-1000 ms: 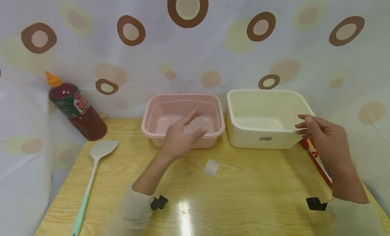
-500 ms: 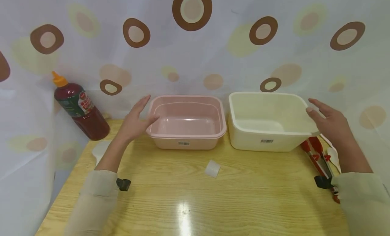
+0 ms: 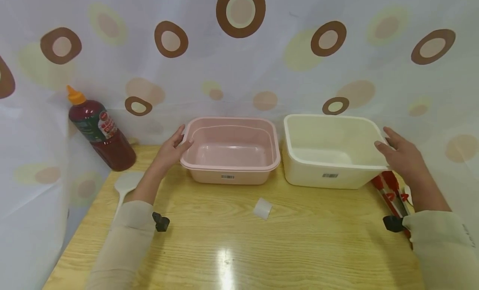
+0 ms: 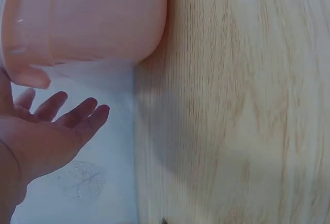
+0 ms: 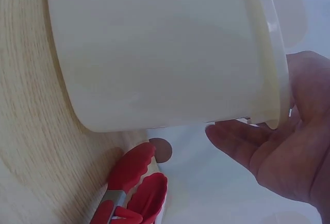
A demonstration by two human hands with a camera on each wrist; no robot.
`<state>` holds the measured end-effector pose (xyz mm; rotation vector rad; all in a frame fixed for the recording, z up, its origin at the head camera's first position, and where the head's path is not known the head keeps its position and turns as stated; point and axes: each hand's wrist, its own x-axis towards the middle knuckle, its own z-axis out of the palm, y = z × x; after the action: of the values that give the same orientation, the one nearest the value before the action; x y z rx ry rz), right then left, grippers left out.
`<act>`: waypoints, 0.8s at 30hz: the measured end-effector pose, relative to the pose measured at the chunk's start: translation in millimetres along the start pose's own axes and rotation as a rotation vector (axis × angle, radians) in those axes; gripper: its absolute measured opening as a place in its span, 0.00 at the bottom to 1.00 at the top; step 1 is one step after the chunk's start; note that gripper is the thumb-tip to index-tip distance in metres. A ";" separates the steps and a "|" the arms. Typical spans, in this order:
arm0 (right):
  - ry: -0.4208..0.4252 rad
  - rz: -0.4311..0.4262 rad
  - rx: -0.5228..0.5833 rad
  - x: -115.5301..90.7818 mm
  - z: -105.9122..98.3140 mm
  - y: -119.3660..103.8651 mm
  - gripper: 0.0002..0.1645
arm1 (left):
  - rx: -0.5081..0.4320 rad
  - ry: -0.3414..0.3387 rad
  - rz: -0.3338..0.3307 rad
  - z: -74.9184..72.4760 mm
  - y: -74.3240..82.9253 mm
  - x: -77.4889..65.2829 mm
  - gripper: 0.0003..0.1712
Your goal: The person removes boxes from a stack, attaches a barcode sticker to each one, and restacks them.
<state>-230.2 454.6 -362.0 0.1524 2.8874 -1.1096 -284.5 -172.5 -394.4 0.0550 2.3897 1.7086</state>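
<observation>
A pink plastic basin [image 3: 232, 176] and a cream plastic bin [image 3: 307, 173] stand side by side against the back curtain. My left hand [image 3: 170, 152] is at the basin's left rim, thumb over the edge. In the left wrist view its other fingers [image 4: 87, 115] spread loosely outside, apart from the basin wall. At the bin's right rim is my right hand [image 3: 406, 159], thumb reaching over the edge. The right wrist view shows its relaxed fingers [image 5: 232, 139] below the rim, beside the outer wall; whether they touch it is unclear.
A sauce bottle [image 3: 102, 134] with an orange cap leans at the far left. A pale turner [image 3: 125, 184] lies partly beneath my left arm. Red-tipped tongs [image 3: 389, 190] lie by the bin under my right arm. A small white piece [image 3: 263, 208] lies on the wooden table [image 3: 292, 248].
My left hand has gone from above the basin to its left rim. The right hand has risen, spread and settled at the bin's right rim. Both containers stand where they were.
</observation>
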 end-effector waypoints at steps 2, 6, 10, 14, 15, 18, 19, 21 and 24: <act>-0.007 0.003 -0.005 1.4 2.0 1.1 0.46 | -0.017 0.001 -0.007 2.1 3.9 -3.5 0.42; -0.005 0.018 0.011 2.3 3.7 3.0 0.44 | -0.023 0.029 0.006 6.1 -5.2 0.9 0.39; -0.007 0.029 0.060 0.6 1.2 5.4 0.38 | -0.073 0.022 0.000 12.3 -12.5 8.6 0.39; -0.001 0.042 0.076 0.7 0.4 4.3 0.36 | -0.094 0.003 -0.022 16.4 -10.9 9.1 0.39; 0.011 0.049 0.060 0.6 0.0 3.8 0.36 | -0.091 0.004 -0.027 17.0 -10.7 9.2 0.39; 0.027 0.063 0.047 0.2 -3.6 1.8 0.36 | -0.094 0.001 -0.038 17.7 -10.7 9.2 0.39; 0.033 0.066 0.040 -0.4 -5.7 0.9 0.36 | -0.095 0.000 -0.040 18.1 -10.6 9.2 0.39; 0.039 0.072 0.028 -1.9 -10.8 -2.0 0.36 | -0.091 0.000 -0.038 19.2 -10.4 9.2 0.39; 0.039 0.079 0.023 -4.8 -19.9 -8.8 0.37 | -0.092 0.005 -0.038 20.3 -10.8 9.4 0.39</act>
<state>-226.5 461.1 -341.0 0.2890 2.8753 -1.1390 -289.0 -155.8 -412.2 -0.0084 2.2972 1.8006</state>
